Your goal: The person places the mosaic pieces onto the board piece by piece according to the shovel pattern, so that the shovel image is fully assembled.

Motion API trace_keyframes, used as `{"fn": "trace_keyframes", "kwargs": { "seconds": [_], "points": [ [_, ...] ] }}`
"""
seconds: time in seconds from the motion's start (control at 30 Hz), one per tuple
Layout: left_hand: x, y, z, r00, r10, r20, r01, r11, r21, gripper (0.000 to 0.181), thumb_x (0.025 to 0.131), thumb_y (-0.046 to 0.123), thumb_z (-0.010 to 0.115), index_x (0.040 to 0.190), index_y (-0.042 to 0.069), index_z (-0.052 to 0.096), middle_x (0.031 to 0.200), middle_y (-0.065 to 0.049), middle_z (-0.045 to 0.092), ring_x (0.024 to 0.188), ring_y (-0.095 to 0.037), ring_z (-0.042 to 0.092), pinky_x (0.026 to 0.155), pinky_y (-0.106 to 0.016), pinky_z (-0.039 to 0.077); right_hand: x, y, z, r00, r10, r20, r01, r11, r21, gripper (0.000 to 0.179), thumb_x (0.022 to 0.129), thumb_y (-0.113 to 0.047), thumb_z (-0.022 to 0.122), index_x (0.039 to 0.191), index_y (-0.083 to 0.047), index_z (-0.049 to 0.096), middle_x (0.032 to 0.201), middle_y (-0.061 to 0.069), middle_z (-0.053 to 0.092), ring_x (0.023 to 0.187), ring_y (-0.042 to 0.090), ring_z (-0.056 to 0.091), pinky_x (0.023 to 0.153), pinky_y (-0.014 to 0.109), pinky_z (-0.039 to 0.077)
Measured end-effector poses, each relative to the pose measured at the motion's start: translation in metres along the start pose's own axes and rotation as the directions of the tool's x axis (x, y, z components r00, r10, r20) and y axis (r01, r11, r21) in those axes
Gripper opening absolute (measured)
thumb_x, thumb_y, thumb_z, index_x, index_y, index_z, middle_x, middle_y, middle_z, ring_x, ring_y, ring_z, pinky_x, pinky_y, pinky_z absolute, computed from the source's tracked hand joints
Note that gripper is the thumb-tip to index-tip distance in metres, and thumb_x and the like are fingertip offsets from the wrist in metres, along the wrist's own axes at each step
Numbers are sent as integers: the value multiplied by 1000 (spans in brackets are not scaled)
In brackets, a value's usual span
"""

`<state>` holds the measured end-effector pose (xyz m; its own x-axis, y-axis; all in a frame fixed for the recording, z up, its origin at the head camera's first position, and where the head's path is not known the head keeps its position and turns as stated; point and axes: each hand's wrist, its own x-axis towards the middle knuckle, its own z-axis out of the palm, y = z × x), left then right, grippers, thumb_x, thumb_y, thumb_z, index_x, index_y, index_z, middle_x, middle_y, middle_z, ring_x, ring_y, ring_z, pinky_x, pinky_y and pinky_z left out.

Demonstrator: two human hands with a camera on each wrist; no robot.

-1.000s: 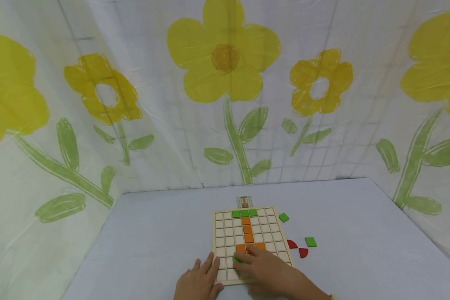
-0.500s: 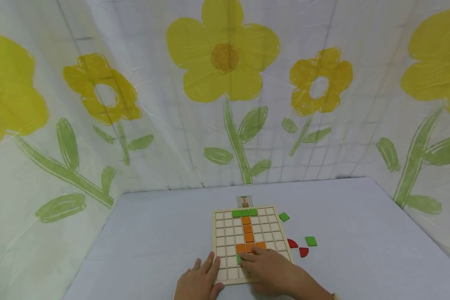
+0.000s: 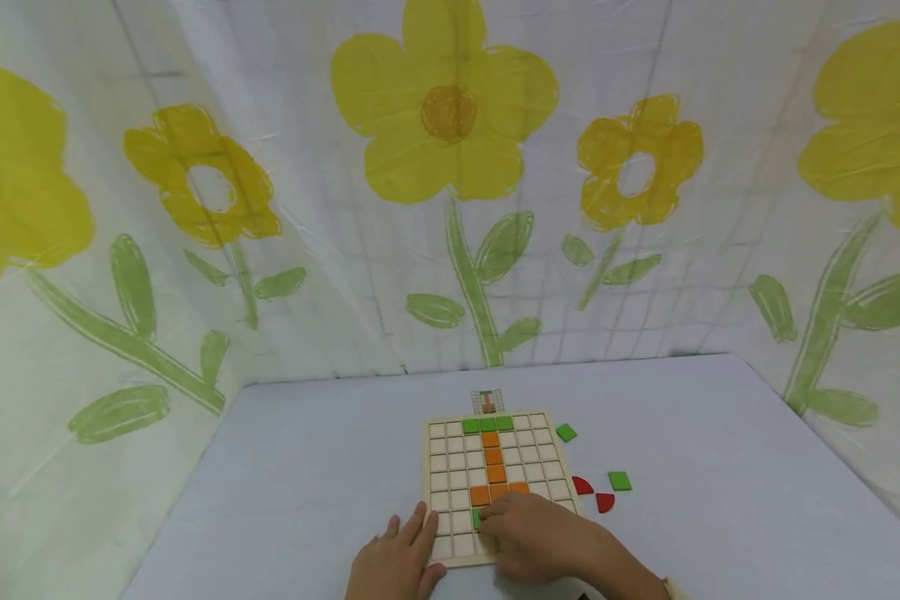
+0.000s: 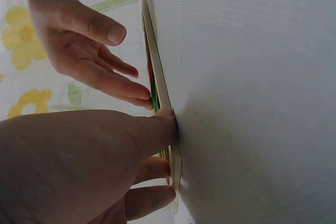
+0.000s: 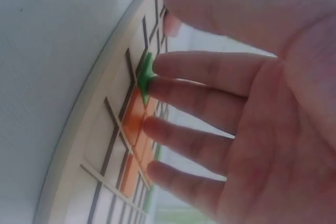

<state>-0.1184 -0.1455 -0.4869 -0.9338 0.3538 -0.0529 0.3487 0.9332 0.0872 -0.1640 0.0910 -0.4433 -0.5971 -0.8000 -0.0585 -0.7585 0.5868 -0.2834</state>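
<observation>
A wooden grid board [image 3: 440, 481] lies on the table, with three green tiles [image 3: 487, 424] in its far row. Below them runs a column of orange tiles [image 3: 492, 456], ending in a short orange row. My right hand [image 3: 543, 535] reaches over the near part of the board. Its fairly straight fingertips touch another green tile [image 5: 145, 80], which looks tilted across the grid lines in the right wrist view. At the board's left edge my left hand [image 3: 392, 557] rests with fingers extended, its thumb [image 4: 165, 124] against the near edge. The right hand hides the board's near right corner.
To the right of the board lie two loose green tiles, a nearer one [image 3: 619, 481] and a farther one [image 3: 566, 432], and two red quarter-circle pieces [image 3: 605, 502]. A small printed card [image 3: 487, 402] sits behind the board. A flowered curtain [image 3: 330, 333] backs the table.
My right hand's fingers have shifted slightly right, and the green tile under them has slid the same way. The left hand stays at the board's edge.
</observation>
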Motion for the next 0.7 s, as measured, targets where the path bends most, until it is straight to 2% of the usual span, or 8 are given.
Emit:
{"fn": "trace_keyframes", "kwargs": {
  "seconds": [0.07,0.13,0.27,0.37,0.57,0.7],
  "points": [
    [0,0,1,1000,-3,7,3,1000,-4,63,94,53,62,141,11,59,142,-11,57,112,-43,63,78,-56,55,1,-1,1,1000,-2,6,3,999,-35,22,83,-30,80,103,-22,76,125,-8,65,111,13,59,93,32,50],
    [0,0,0,1000,-6,8,6,1000,-4,63,94,52,62,141,11,59,142,-11,57,113,-44,63,78,-56,55,2,-2,1,1000,7,21,-6,997,-74,25,84,-33,79,107,-23,75,129,-10,64,113,15,58,94,34,50],
    [0,-2,-1,1000,-7,1,7,1000,-2,63,93,52,63,141,10,59,143,-11,56,113,-44,63,78,-56,55,3,-3,4,997,58,57,-51,991,-123,48,86,-38,78,130,-23,67,140,-11,57,127,24,54,100,44,47],
    [1,-1,-1,1000,0,-4,0,1000,-4,63,93,51,64,141,10,59,142,-11,57,112,-44,63,78,-56,55,3,-3,9,991,103,81,-89,983,-158,56,88,-40,75,140,-23,61,145,-11,52,134,29,48,102,48,45],
    [0,0,-3,1000,12,-18,-12,1000,-11,63,92,50,65,139,9,60,140,-13,58,110,-44,64,76,-55,56,3,-10,19,983,156,100,-118,943,-312,69,87,-53,71,145,-20,56,152,-10,45,136,27,46,99,45,48],
    [0,0,-3,1000,5,-9,-5,1000,-14,63,93,51,64,140,9,60,141,-13,57,111,-45,63,77,-56,55,3,-14,17,978,176,112,-131,937,-324,78,83,-63,71,146,-20,54,153,-9,44,137,27,45,100,47,47]
  ]
}}
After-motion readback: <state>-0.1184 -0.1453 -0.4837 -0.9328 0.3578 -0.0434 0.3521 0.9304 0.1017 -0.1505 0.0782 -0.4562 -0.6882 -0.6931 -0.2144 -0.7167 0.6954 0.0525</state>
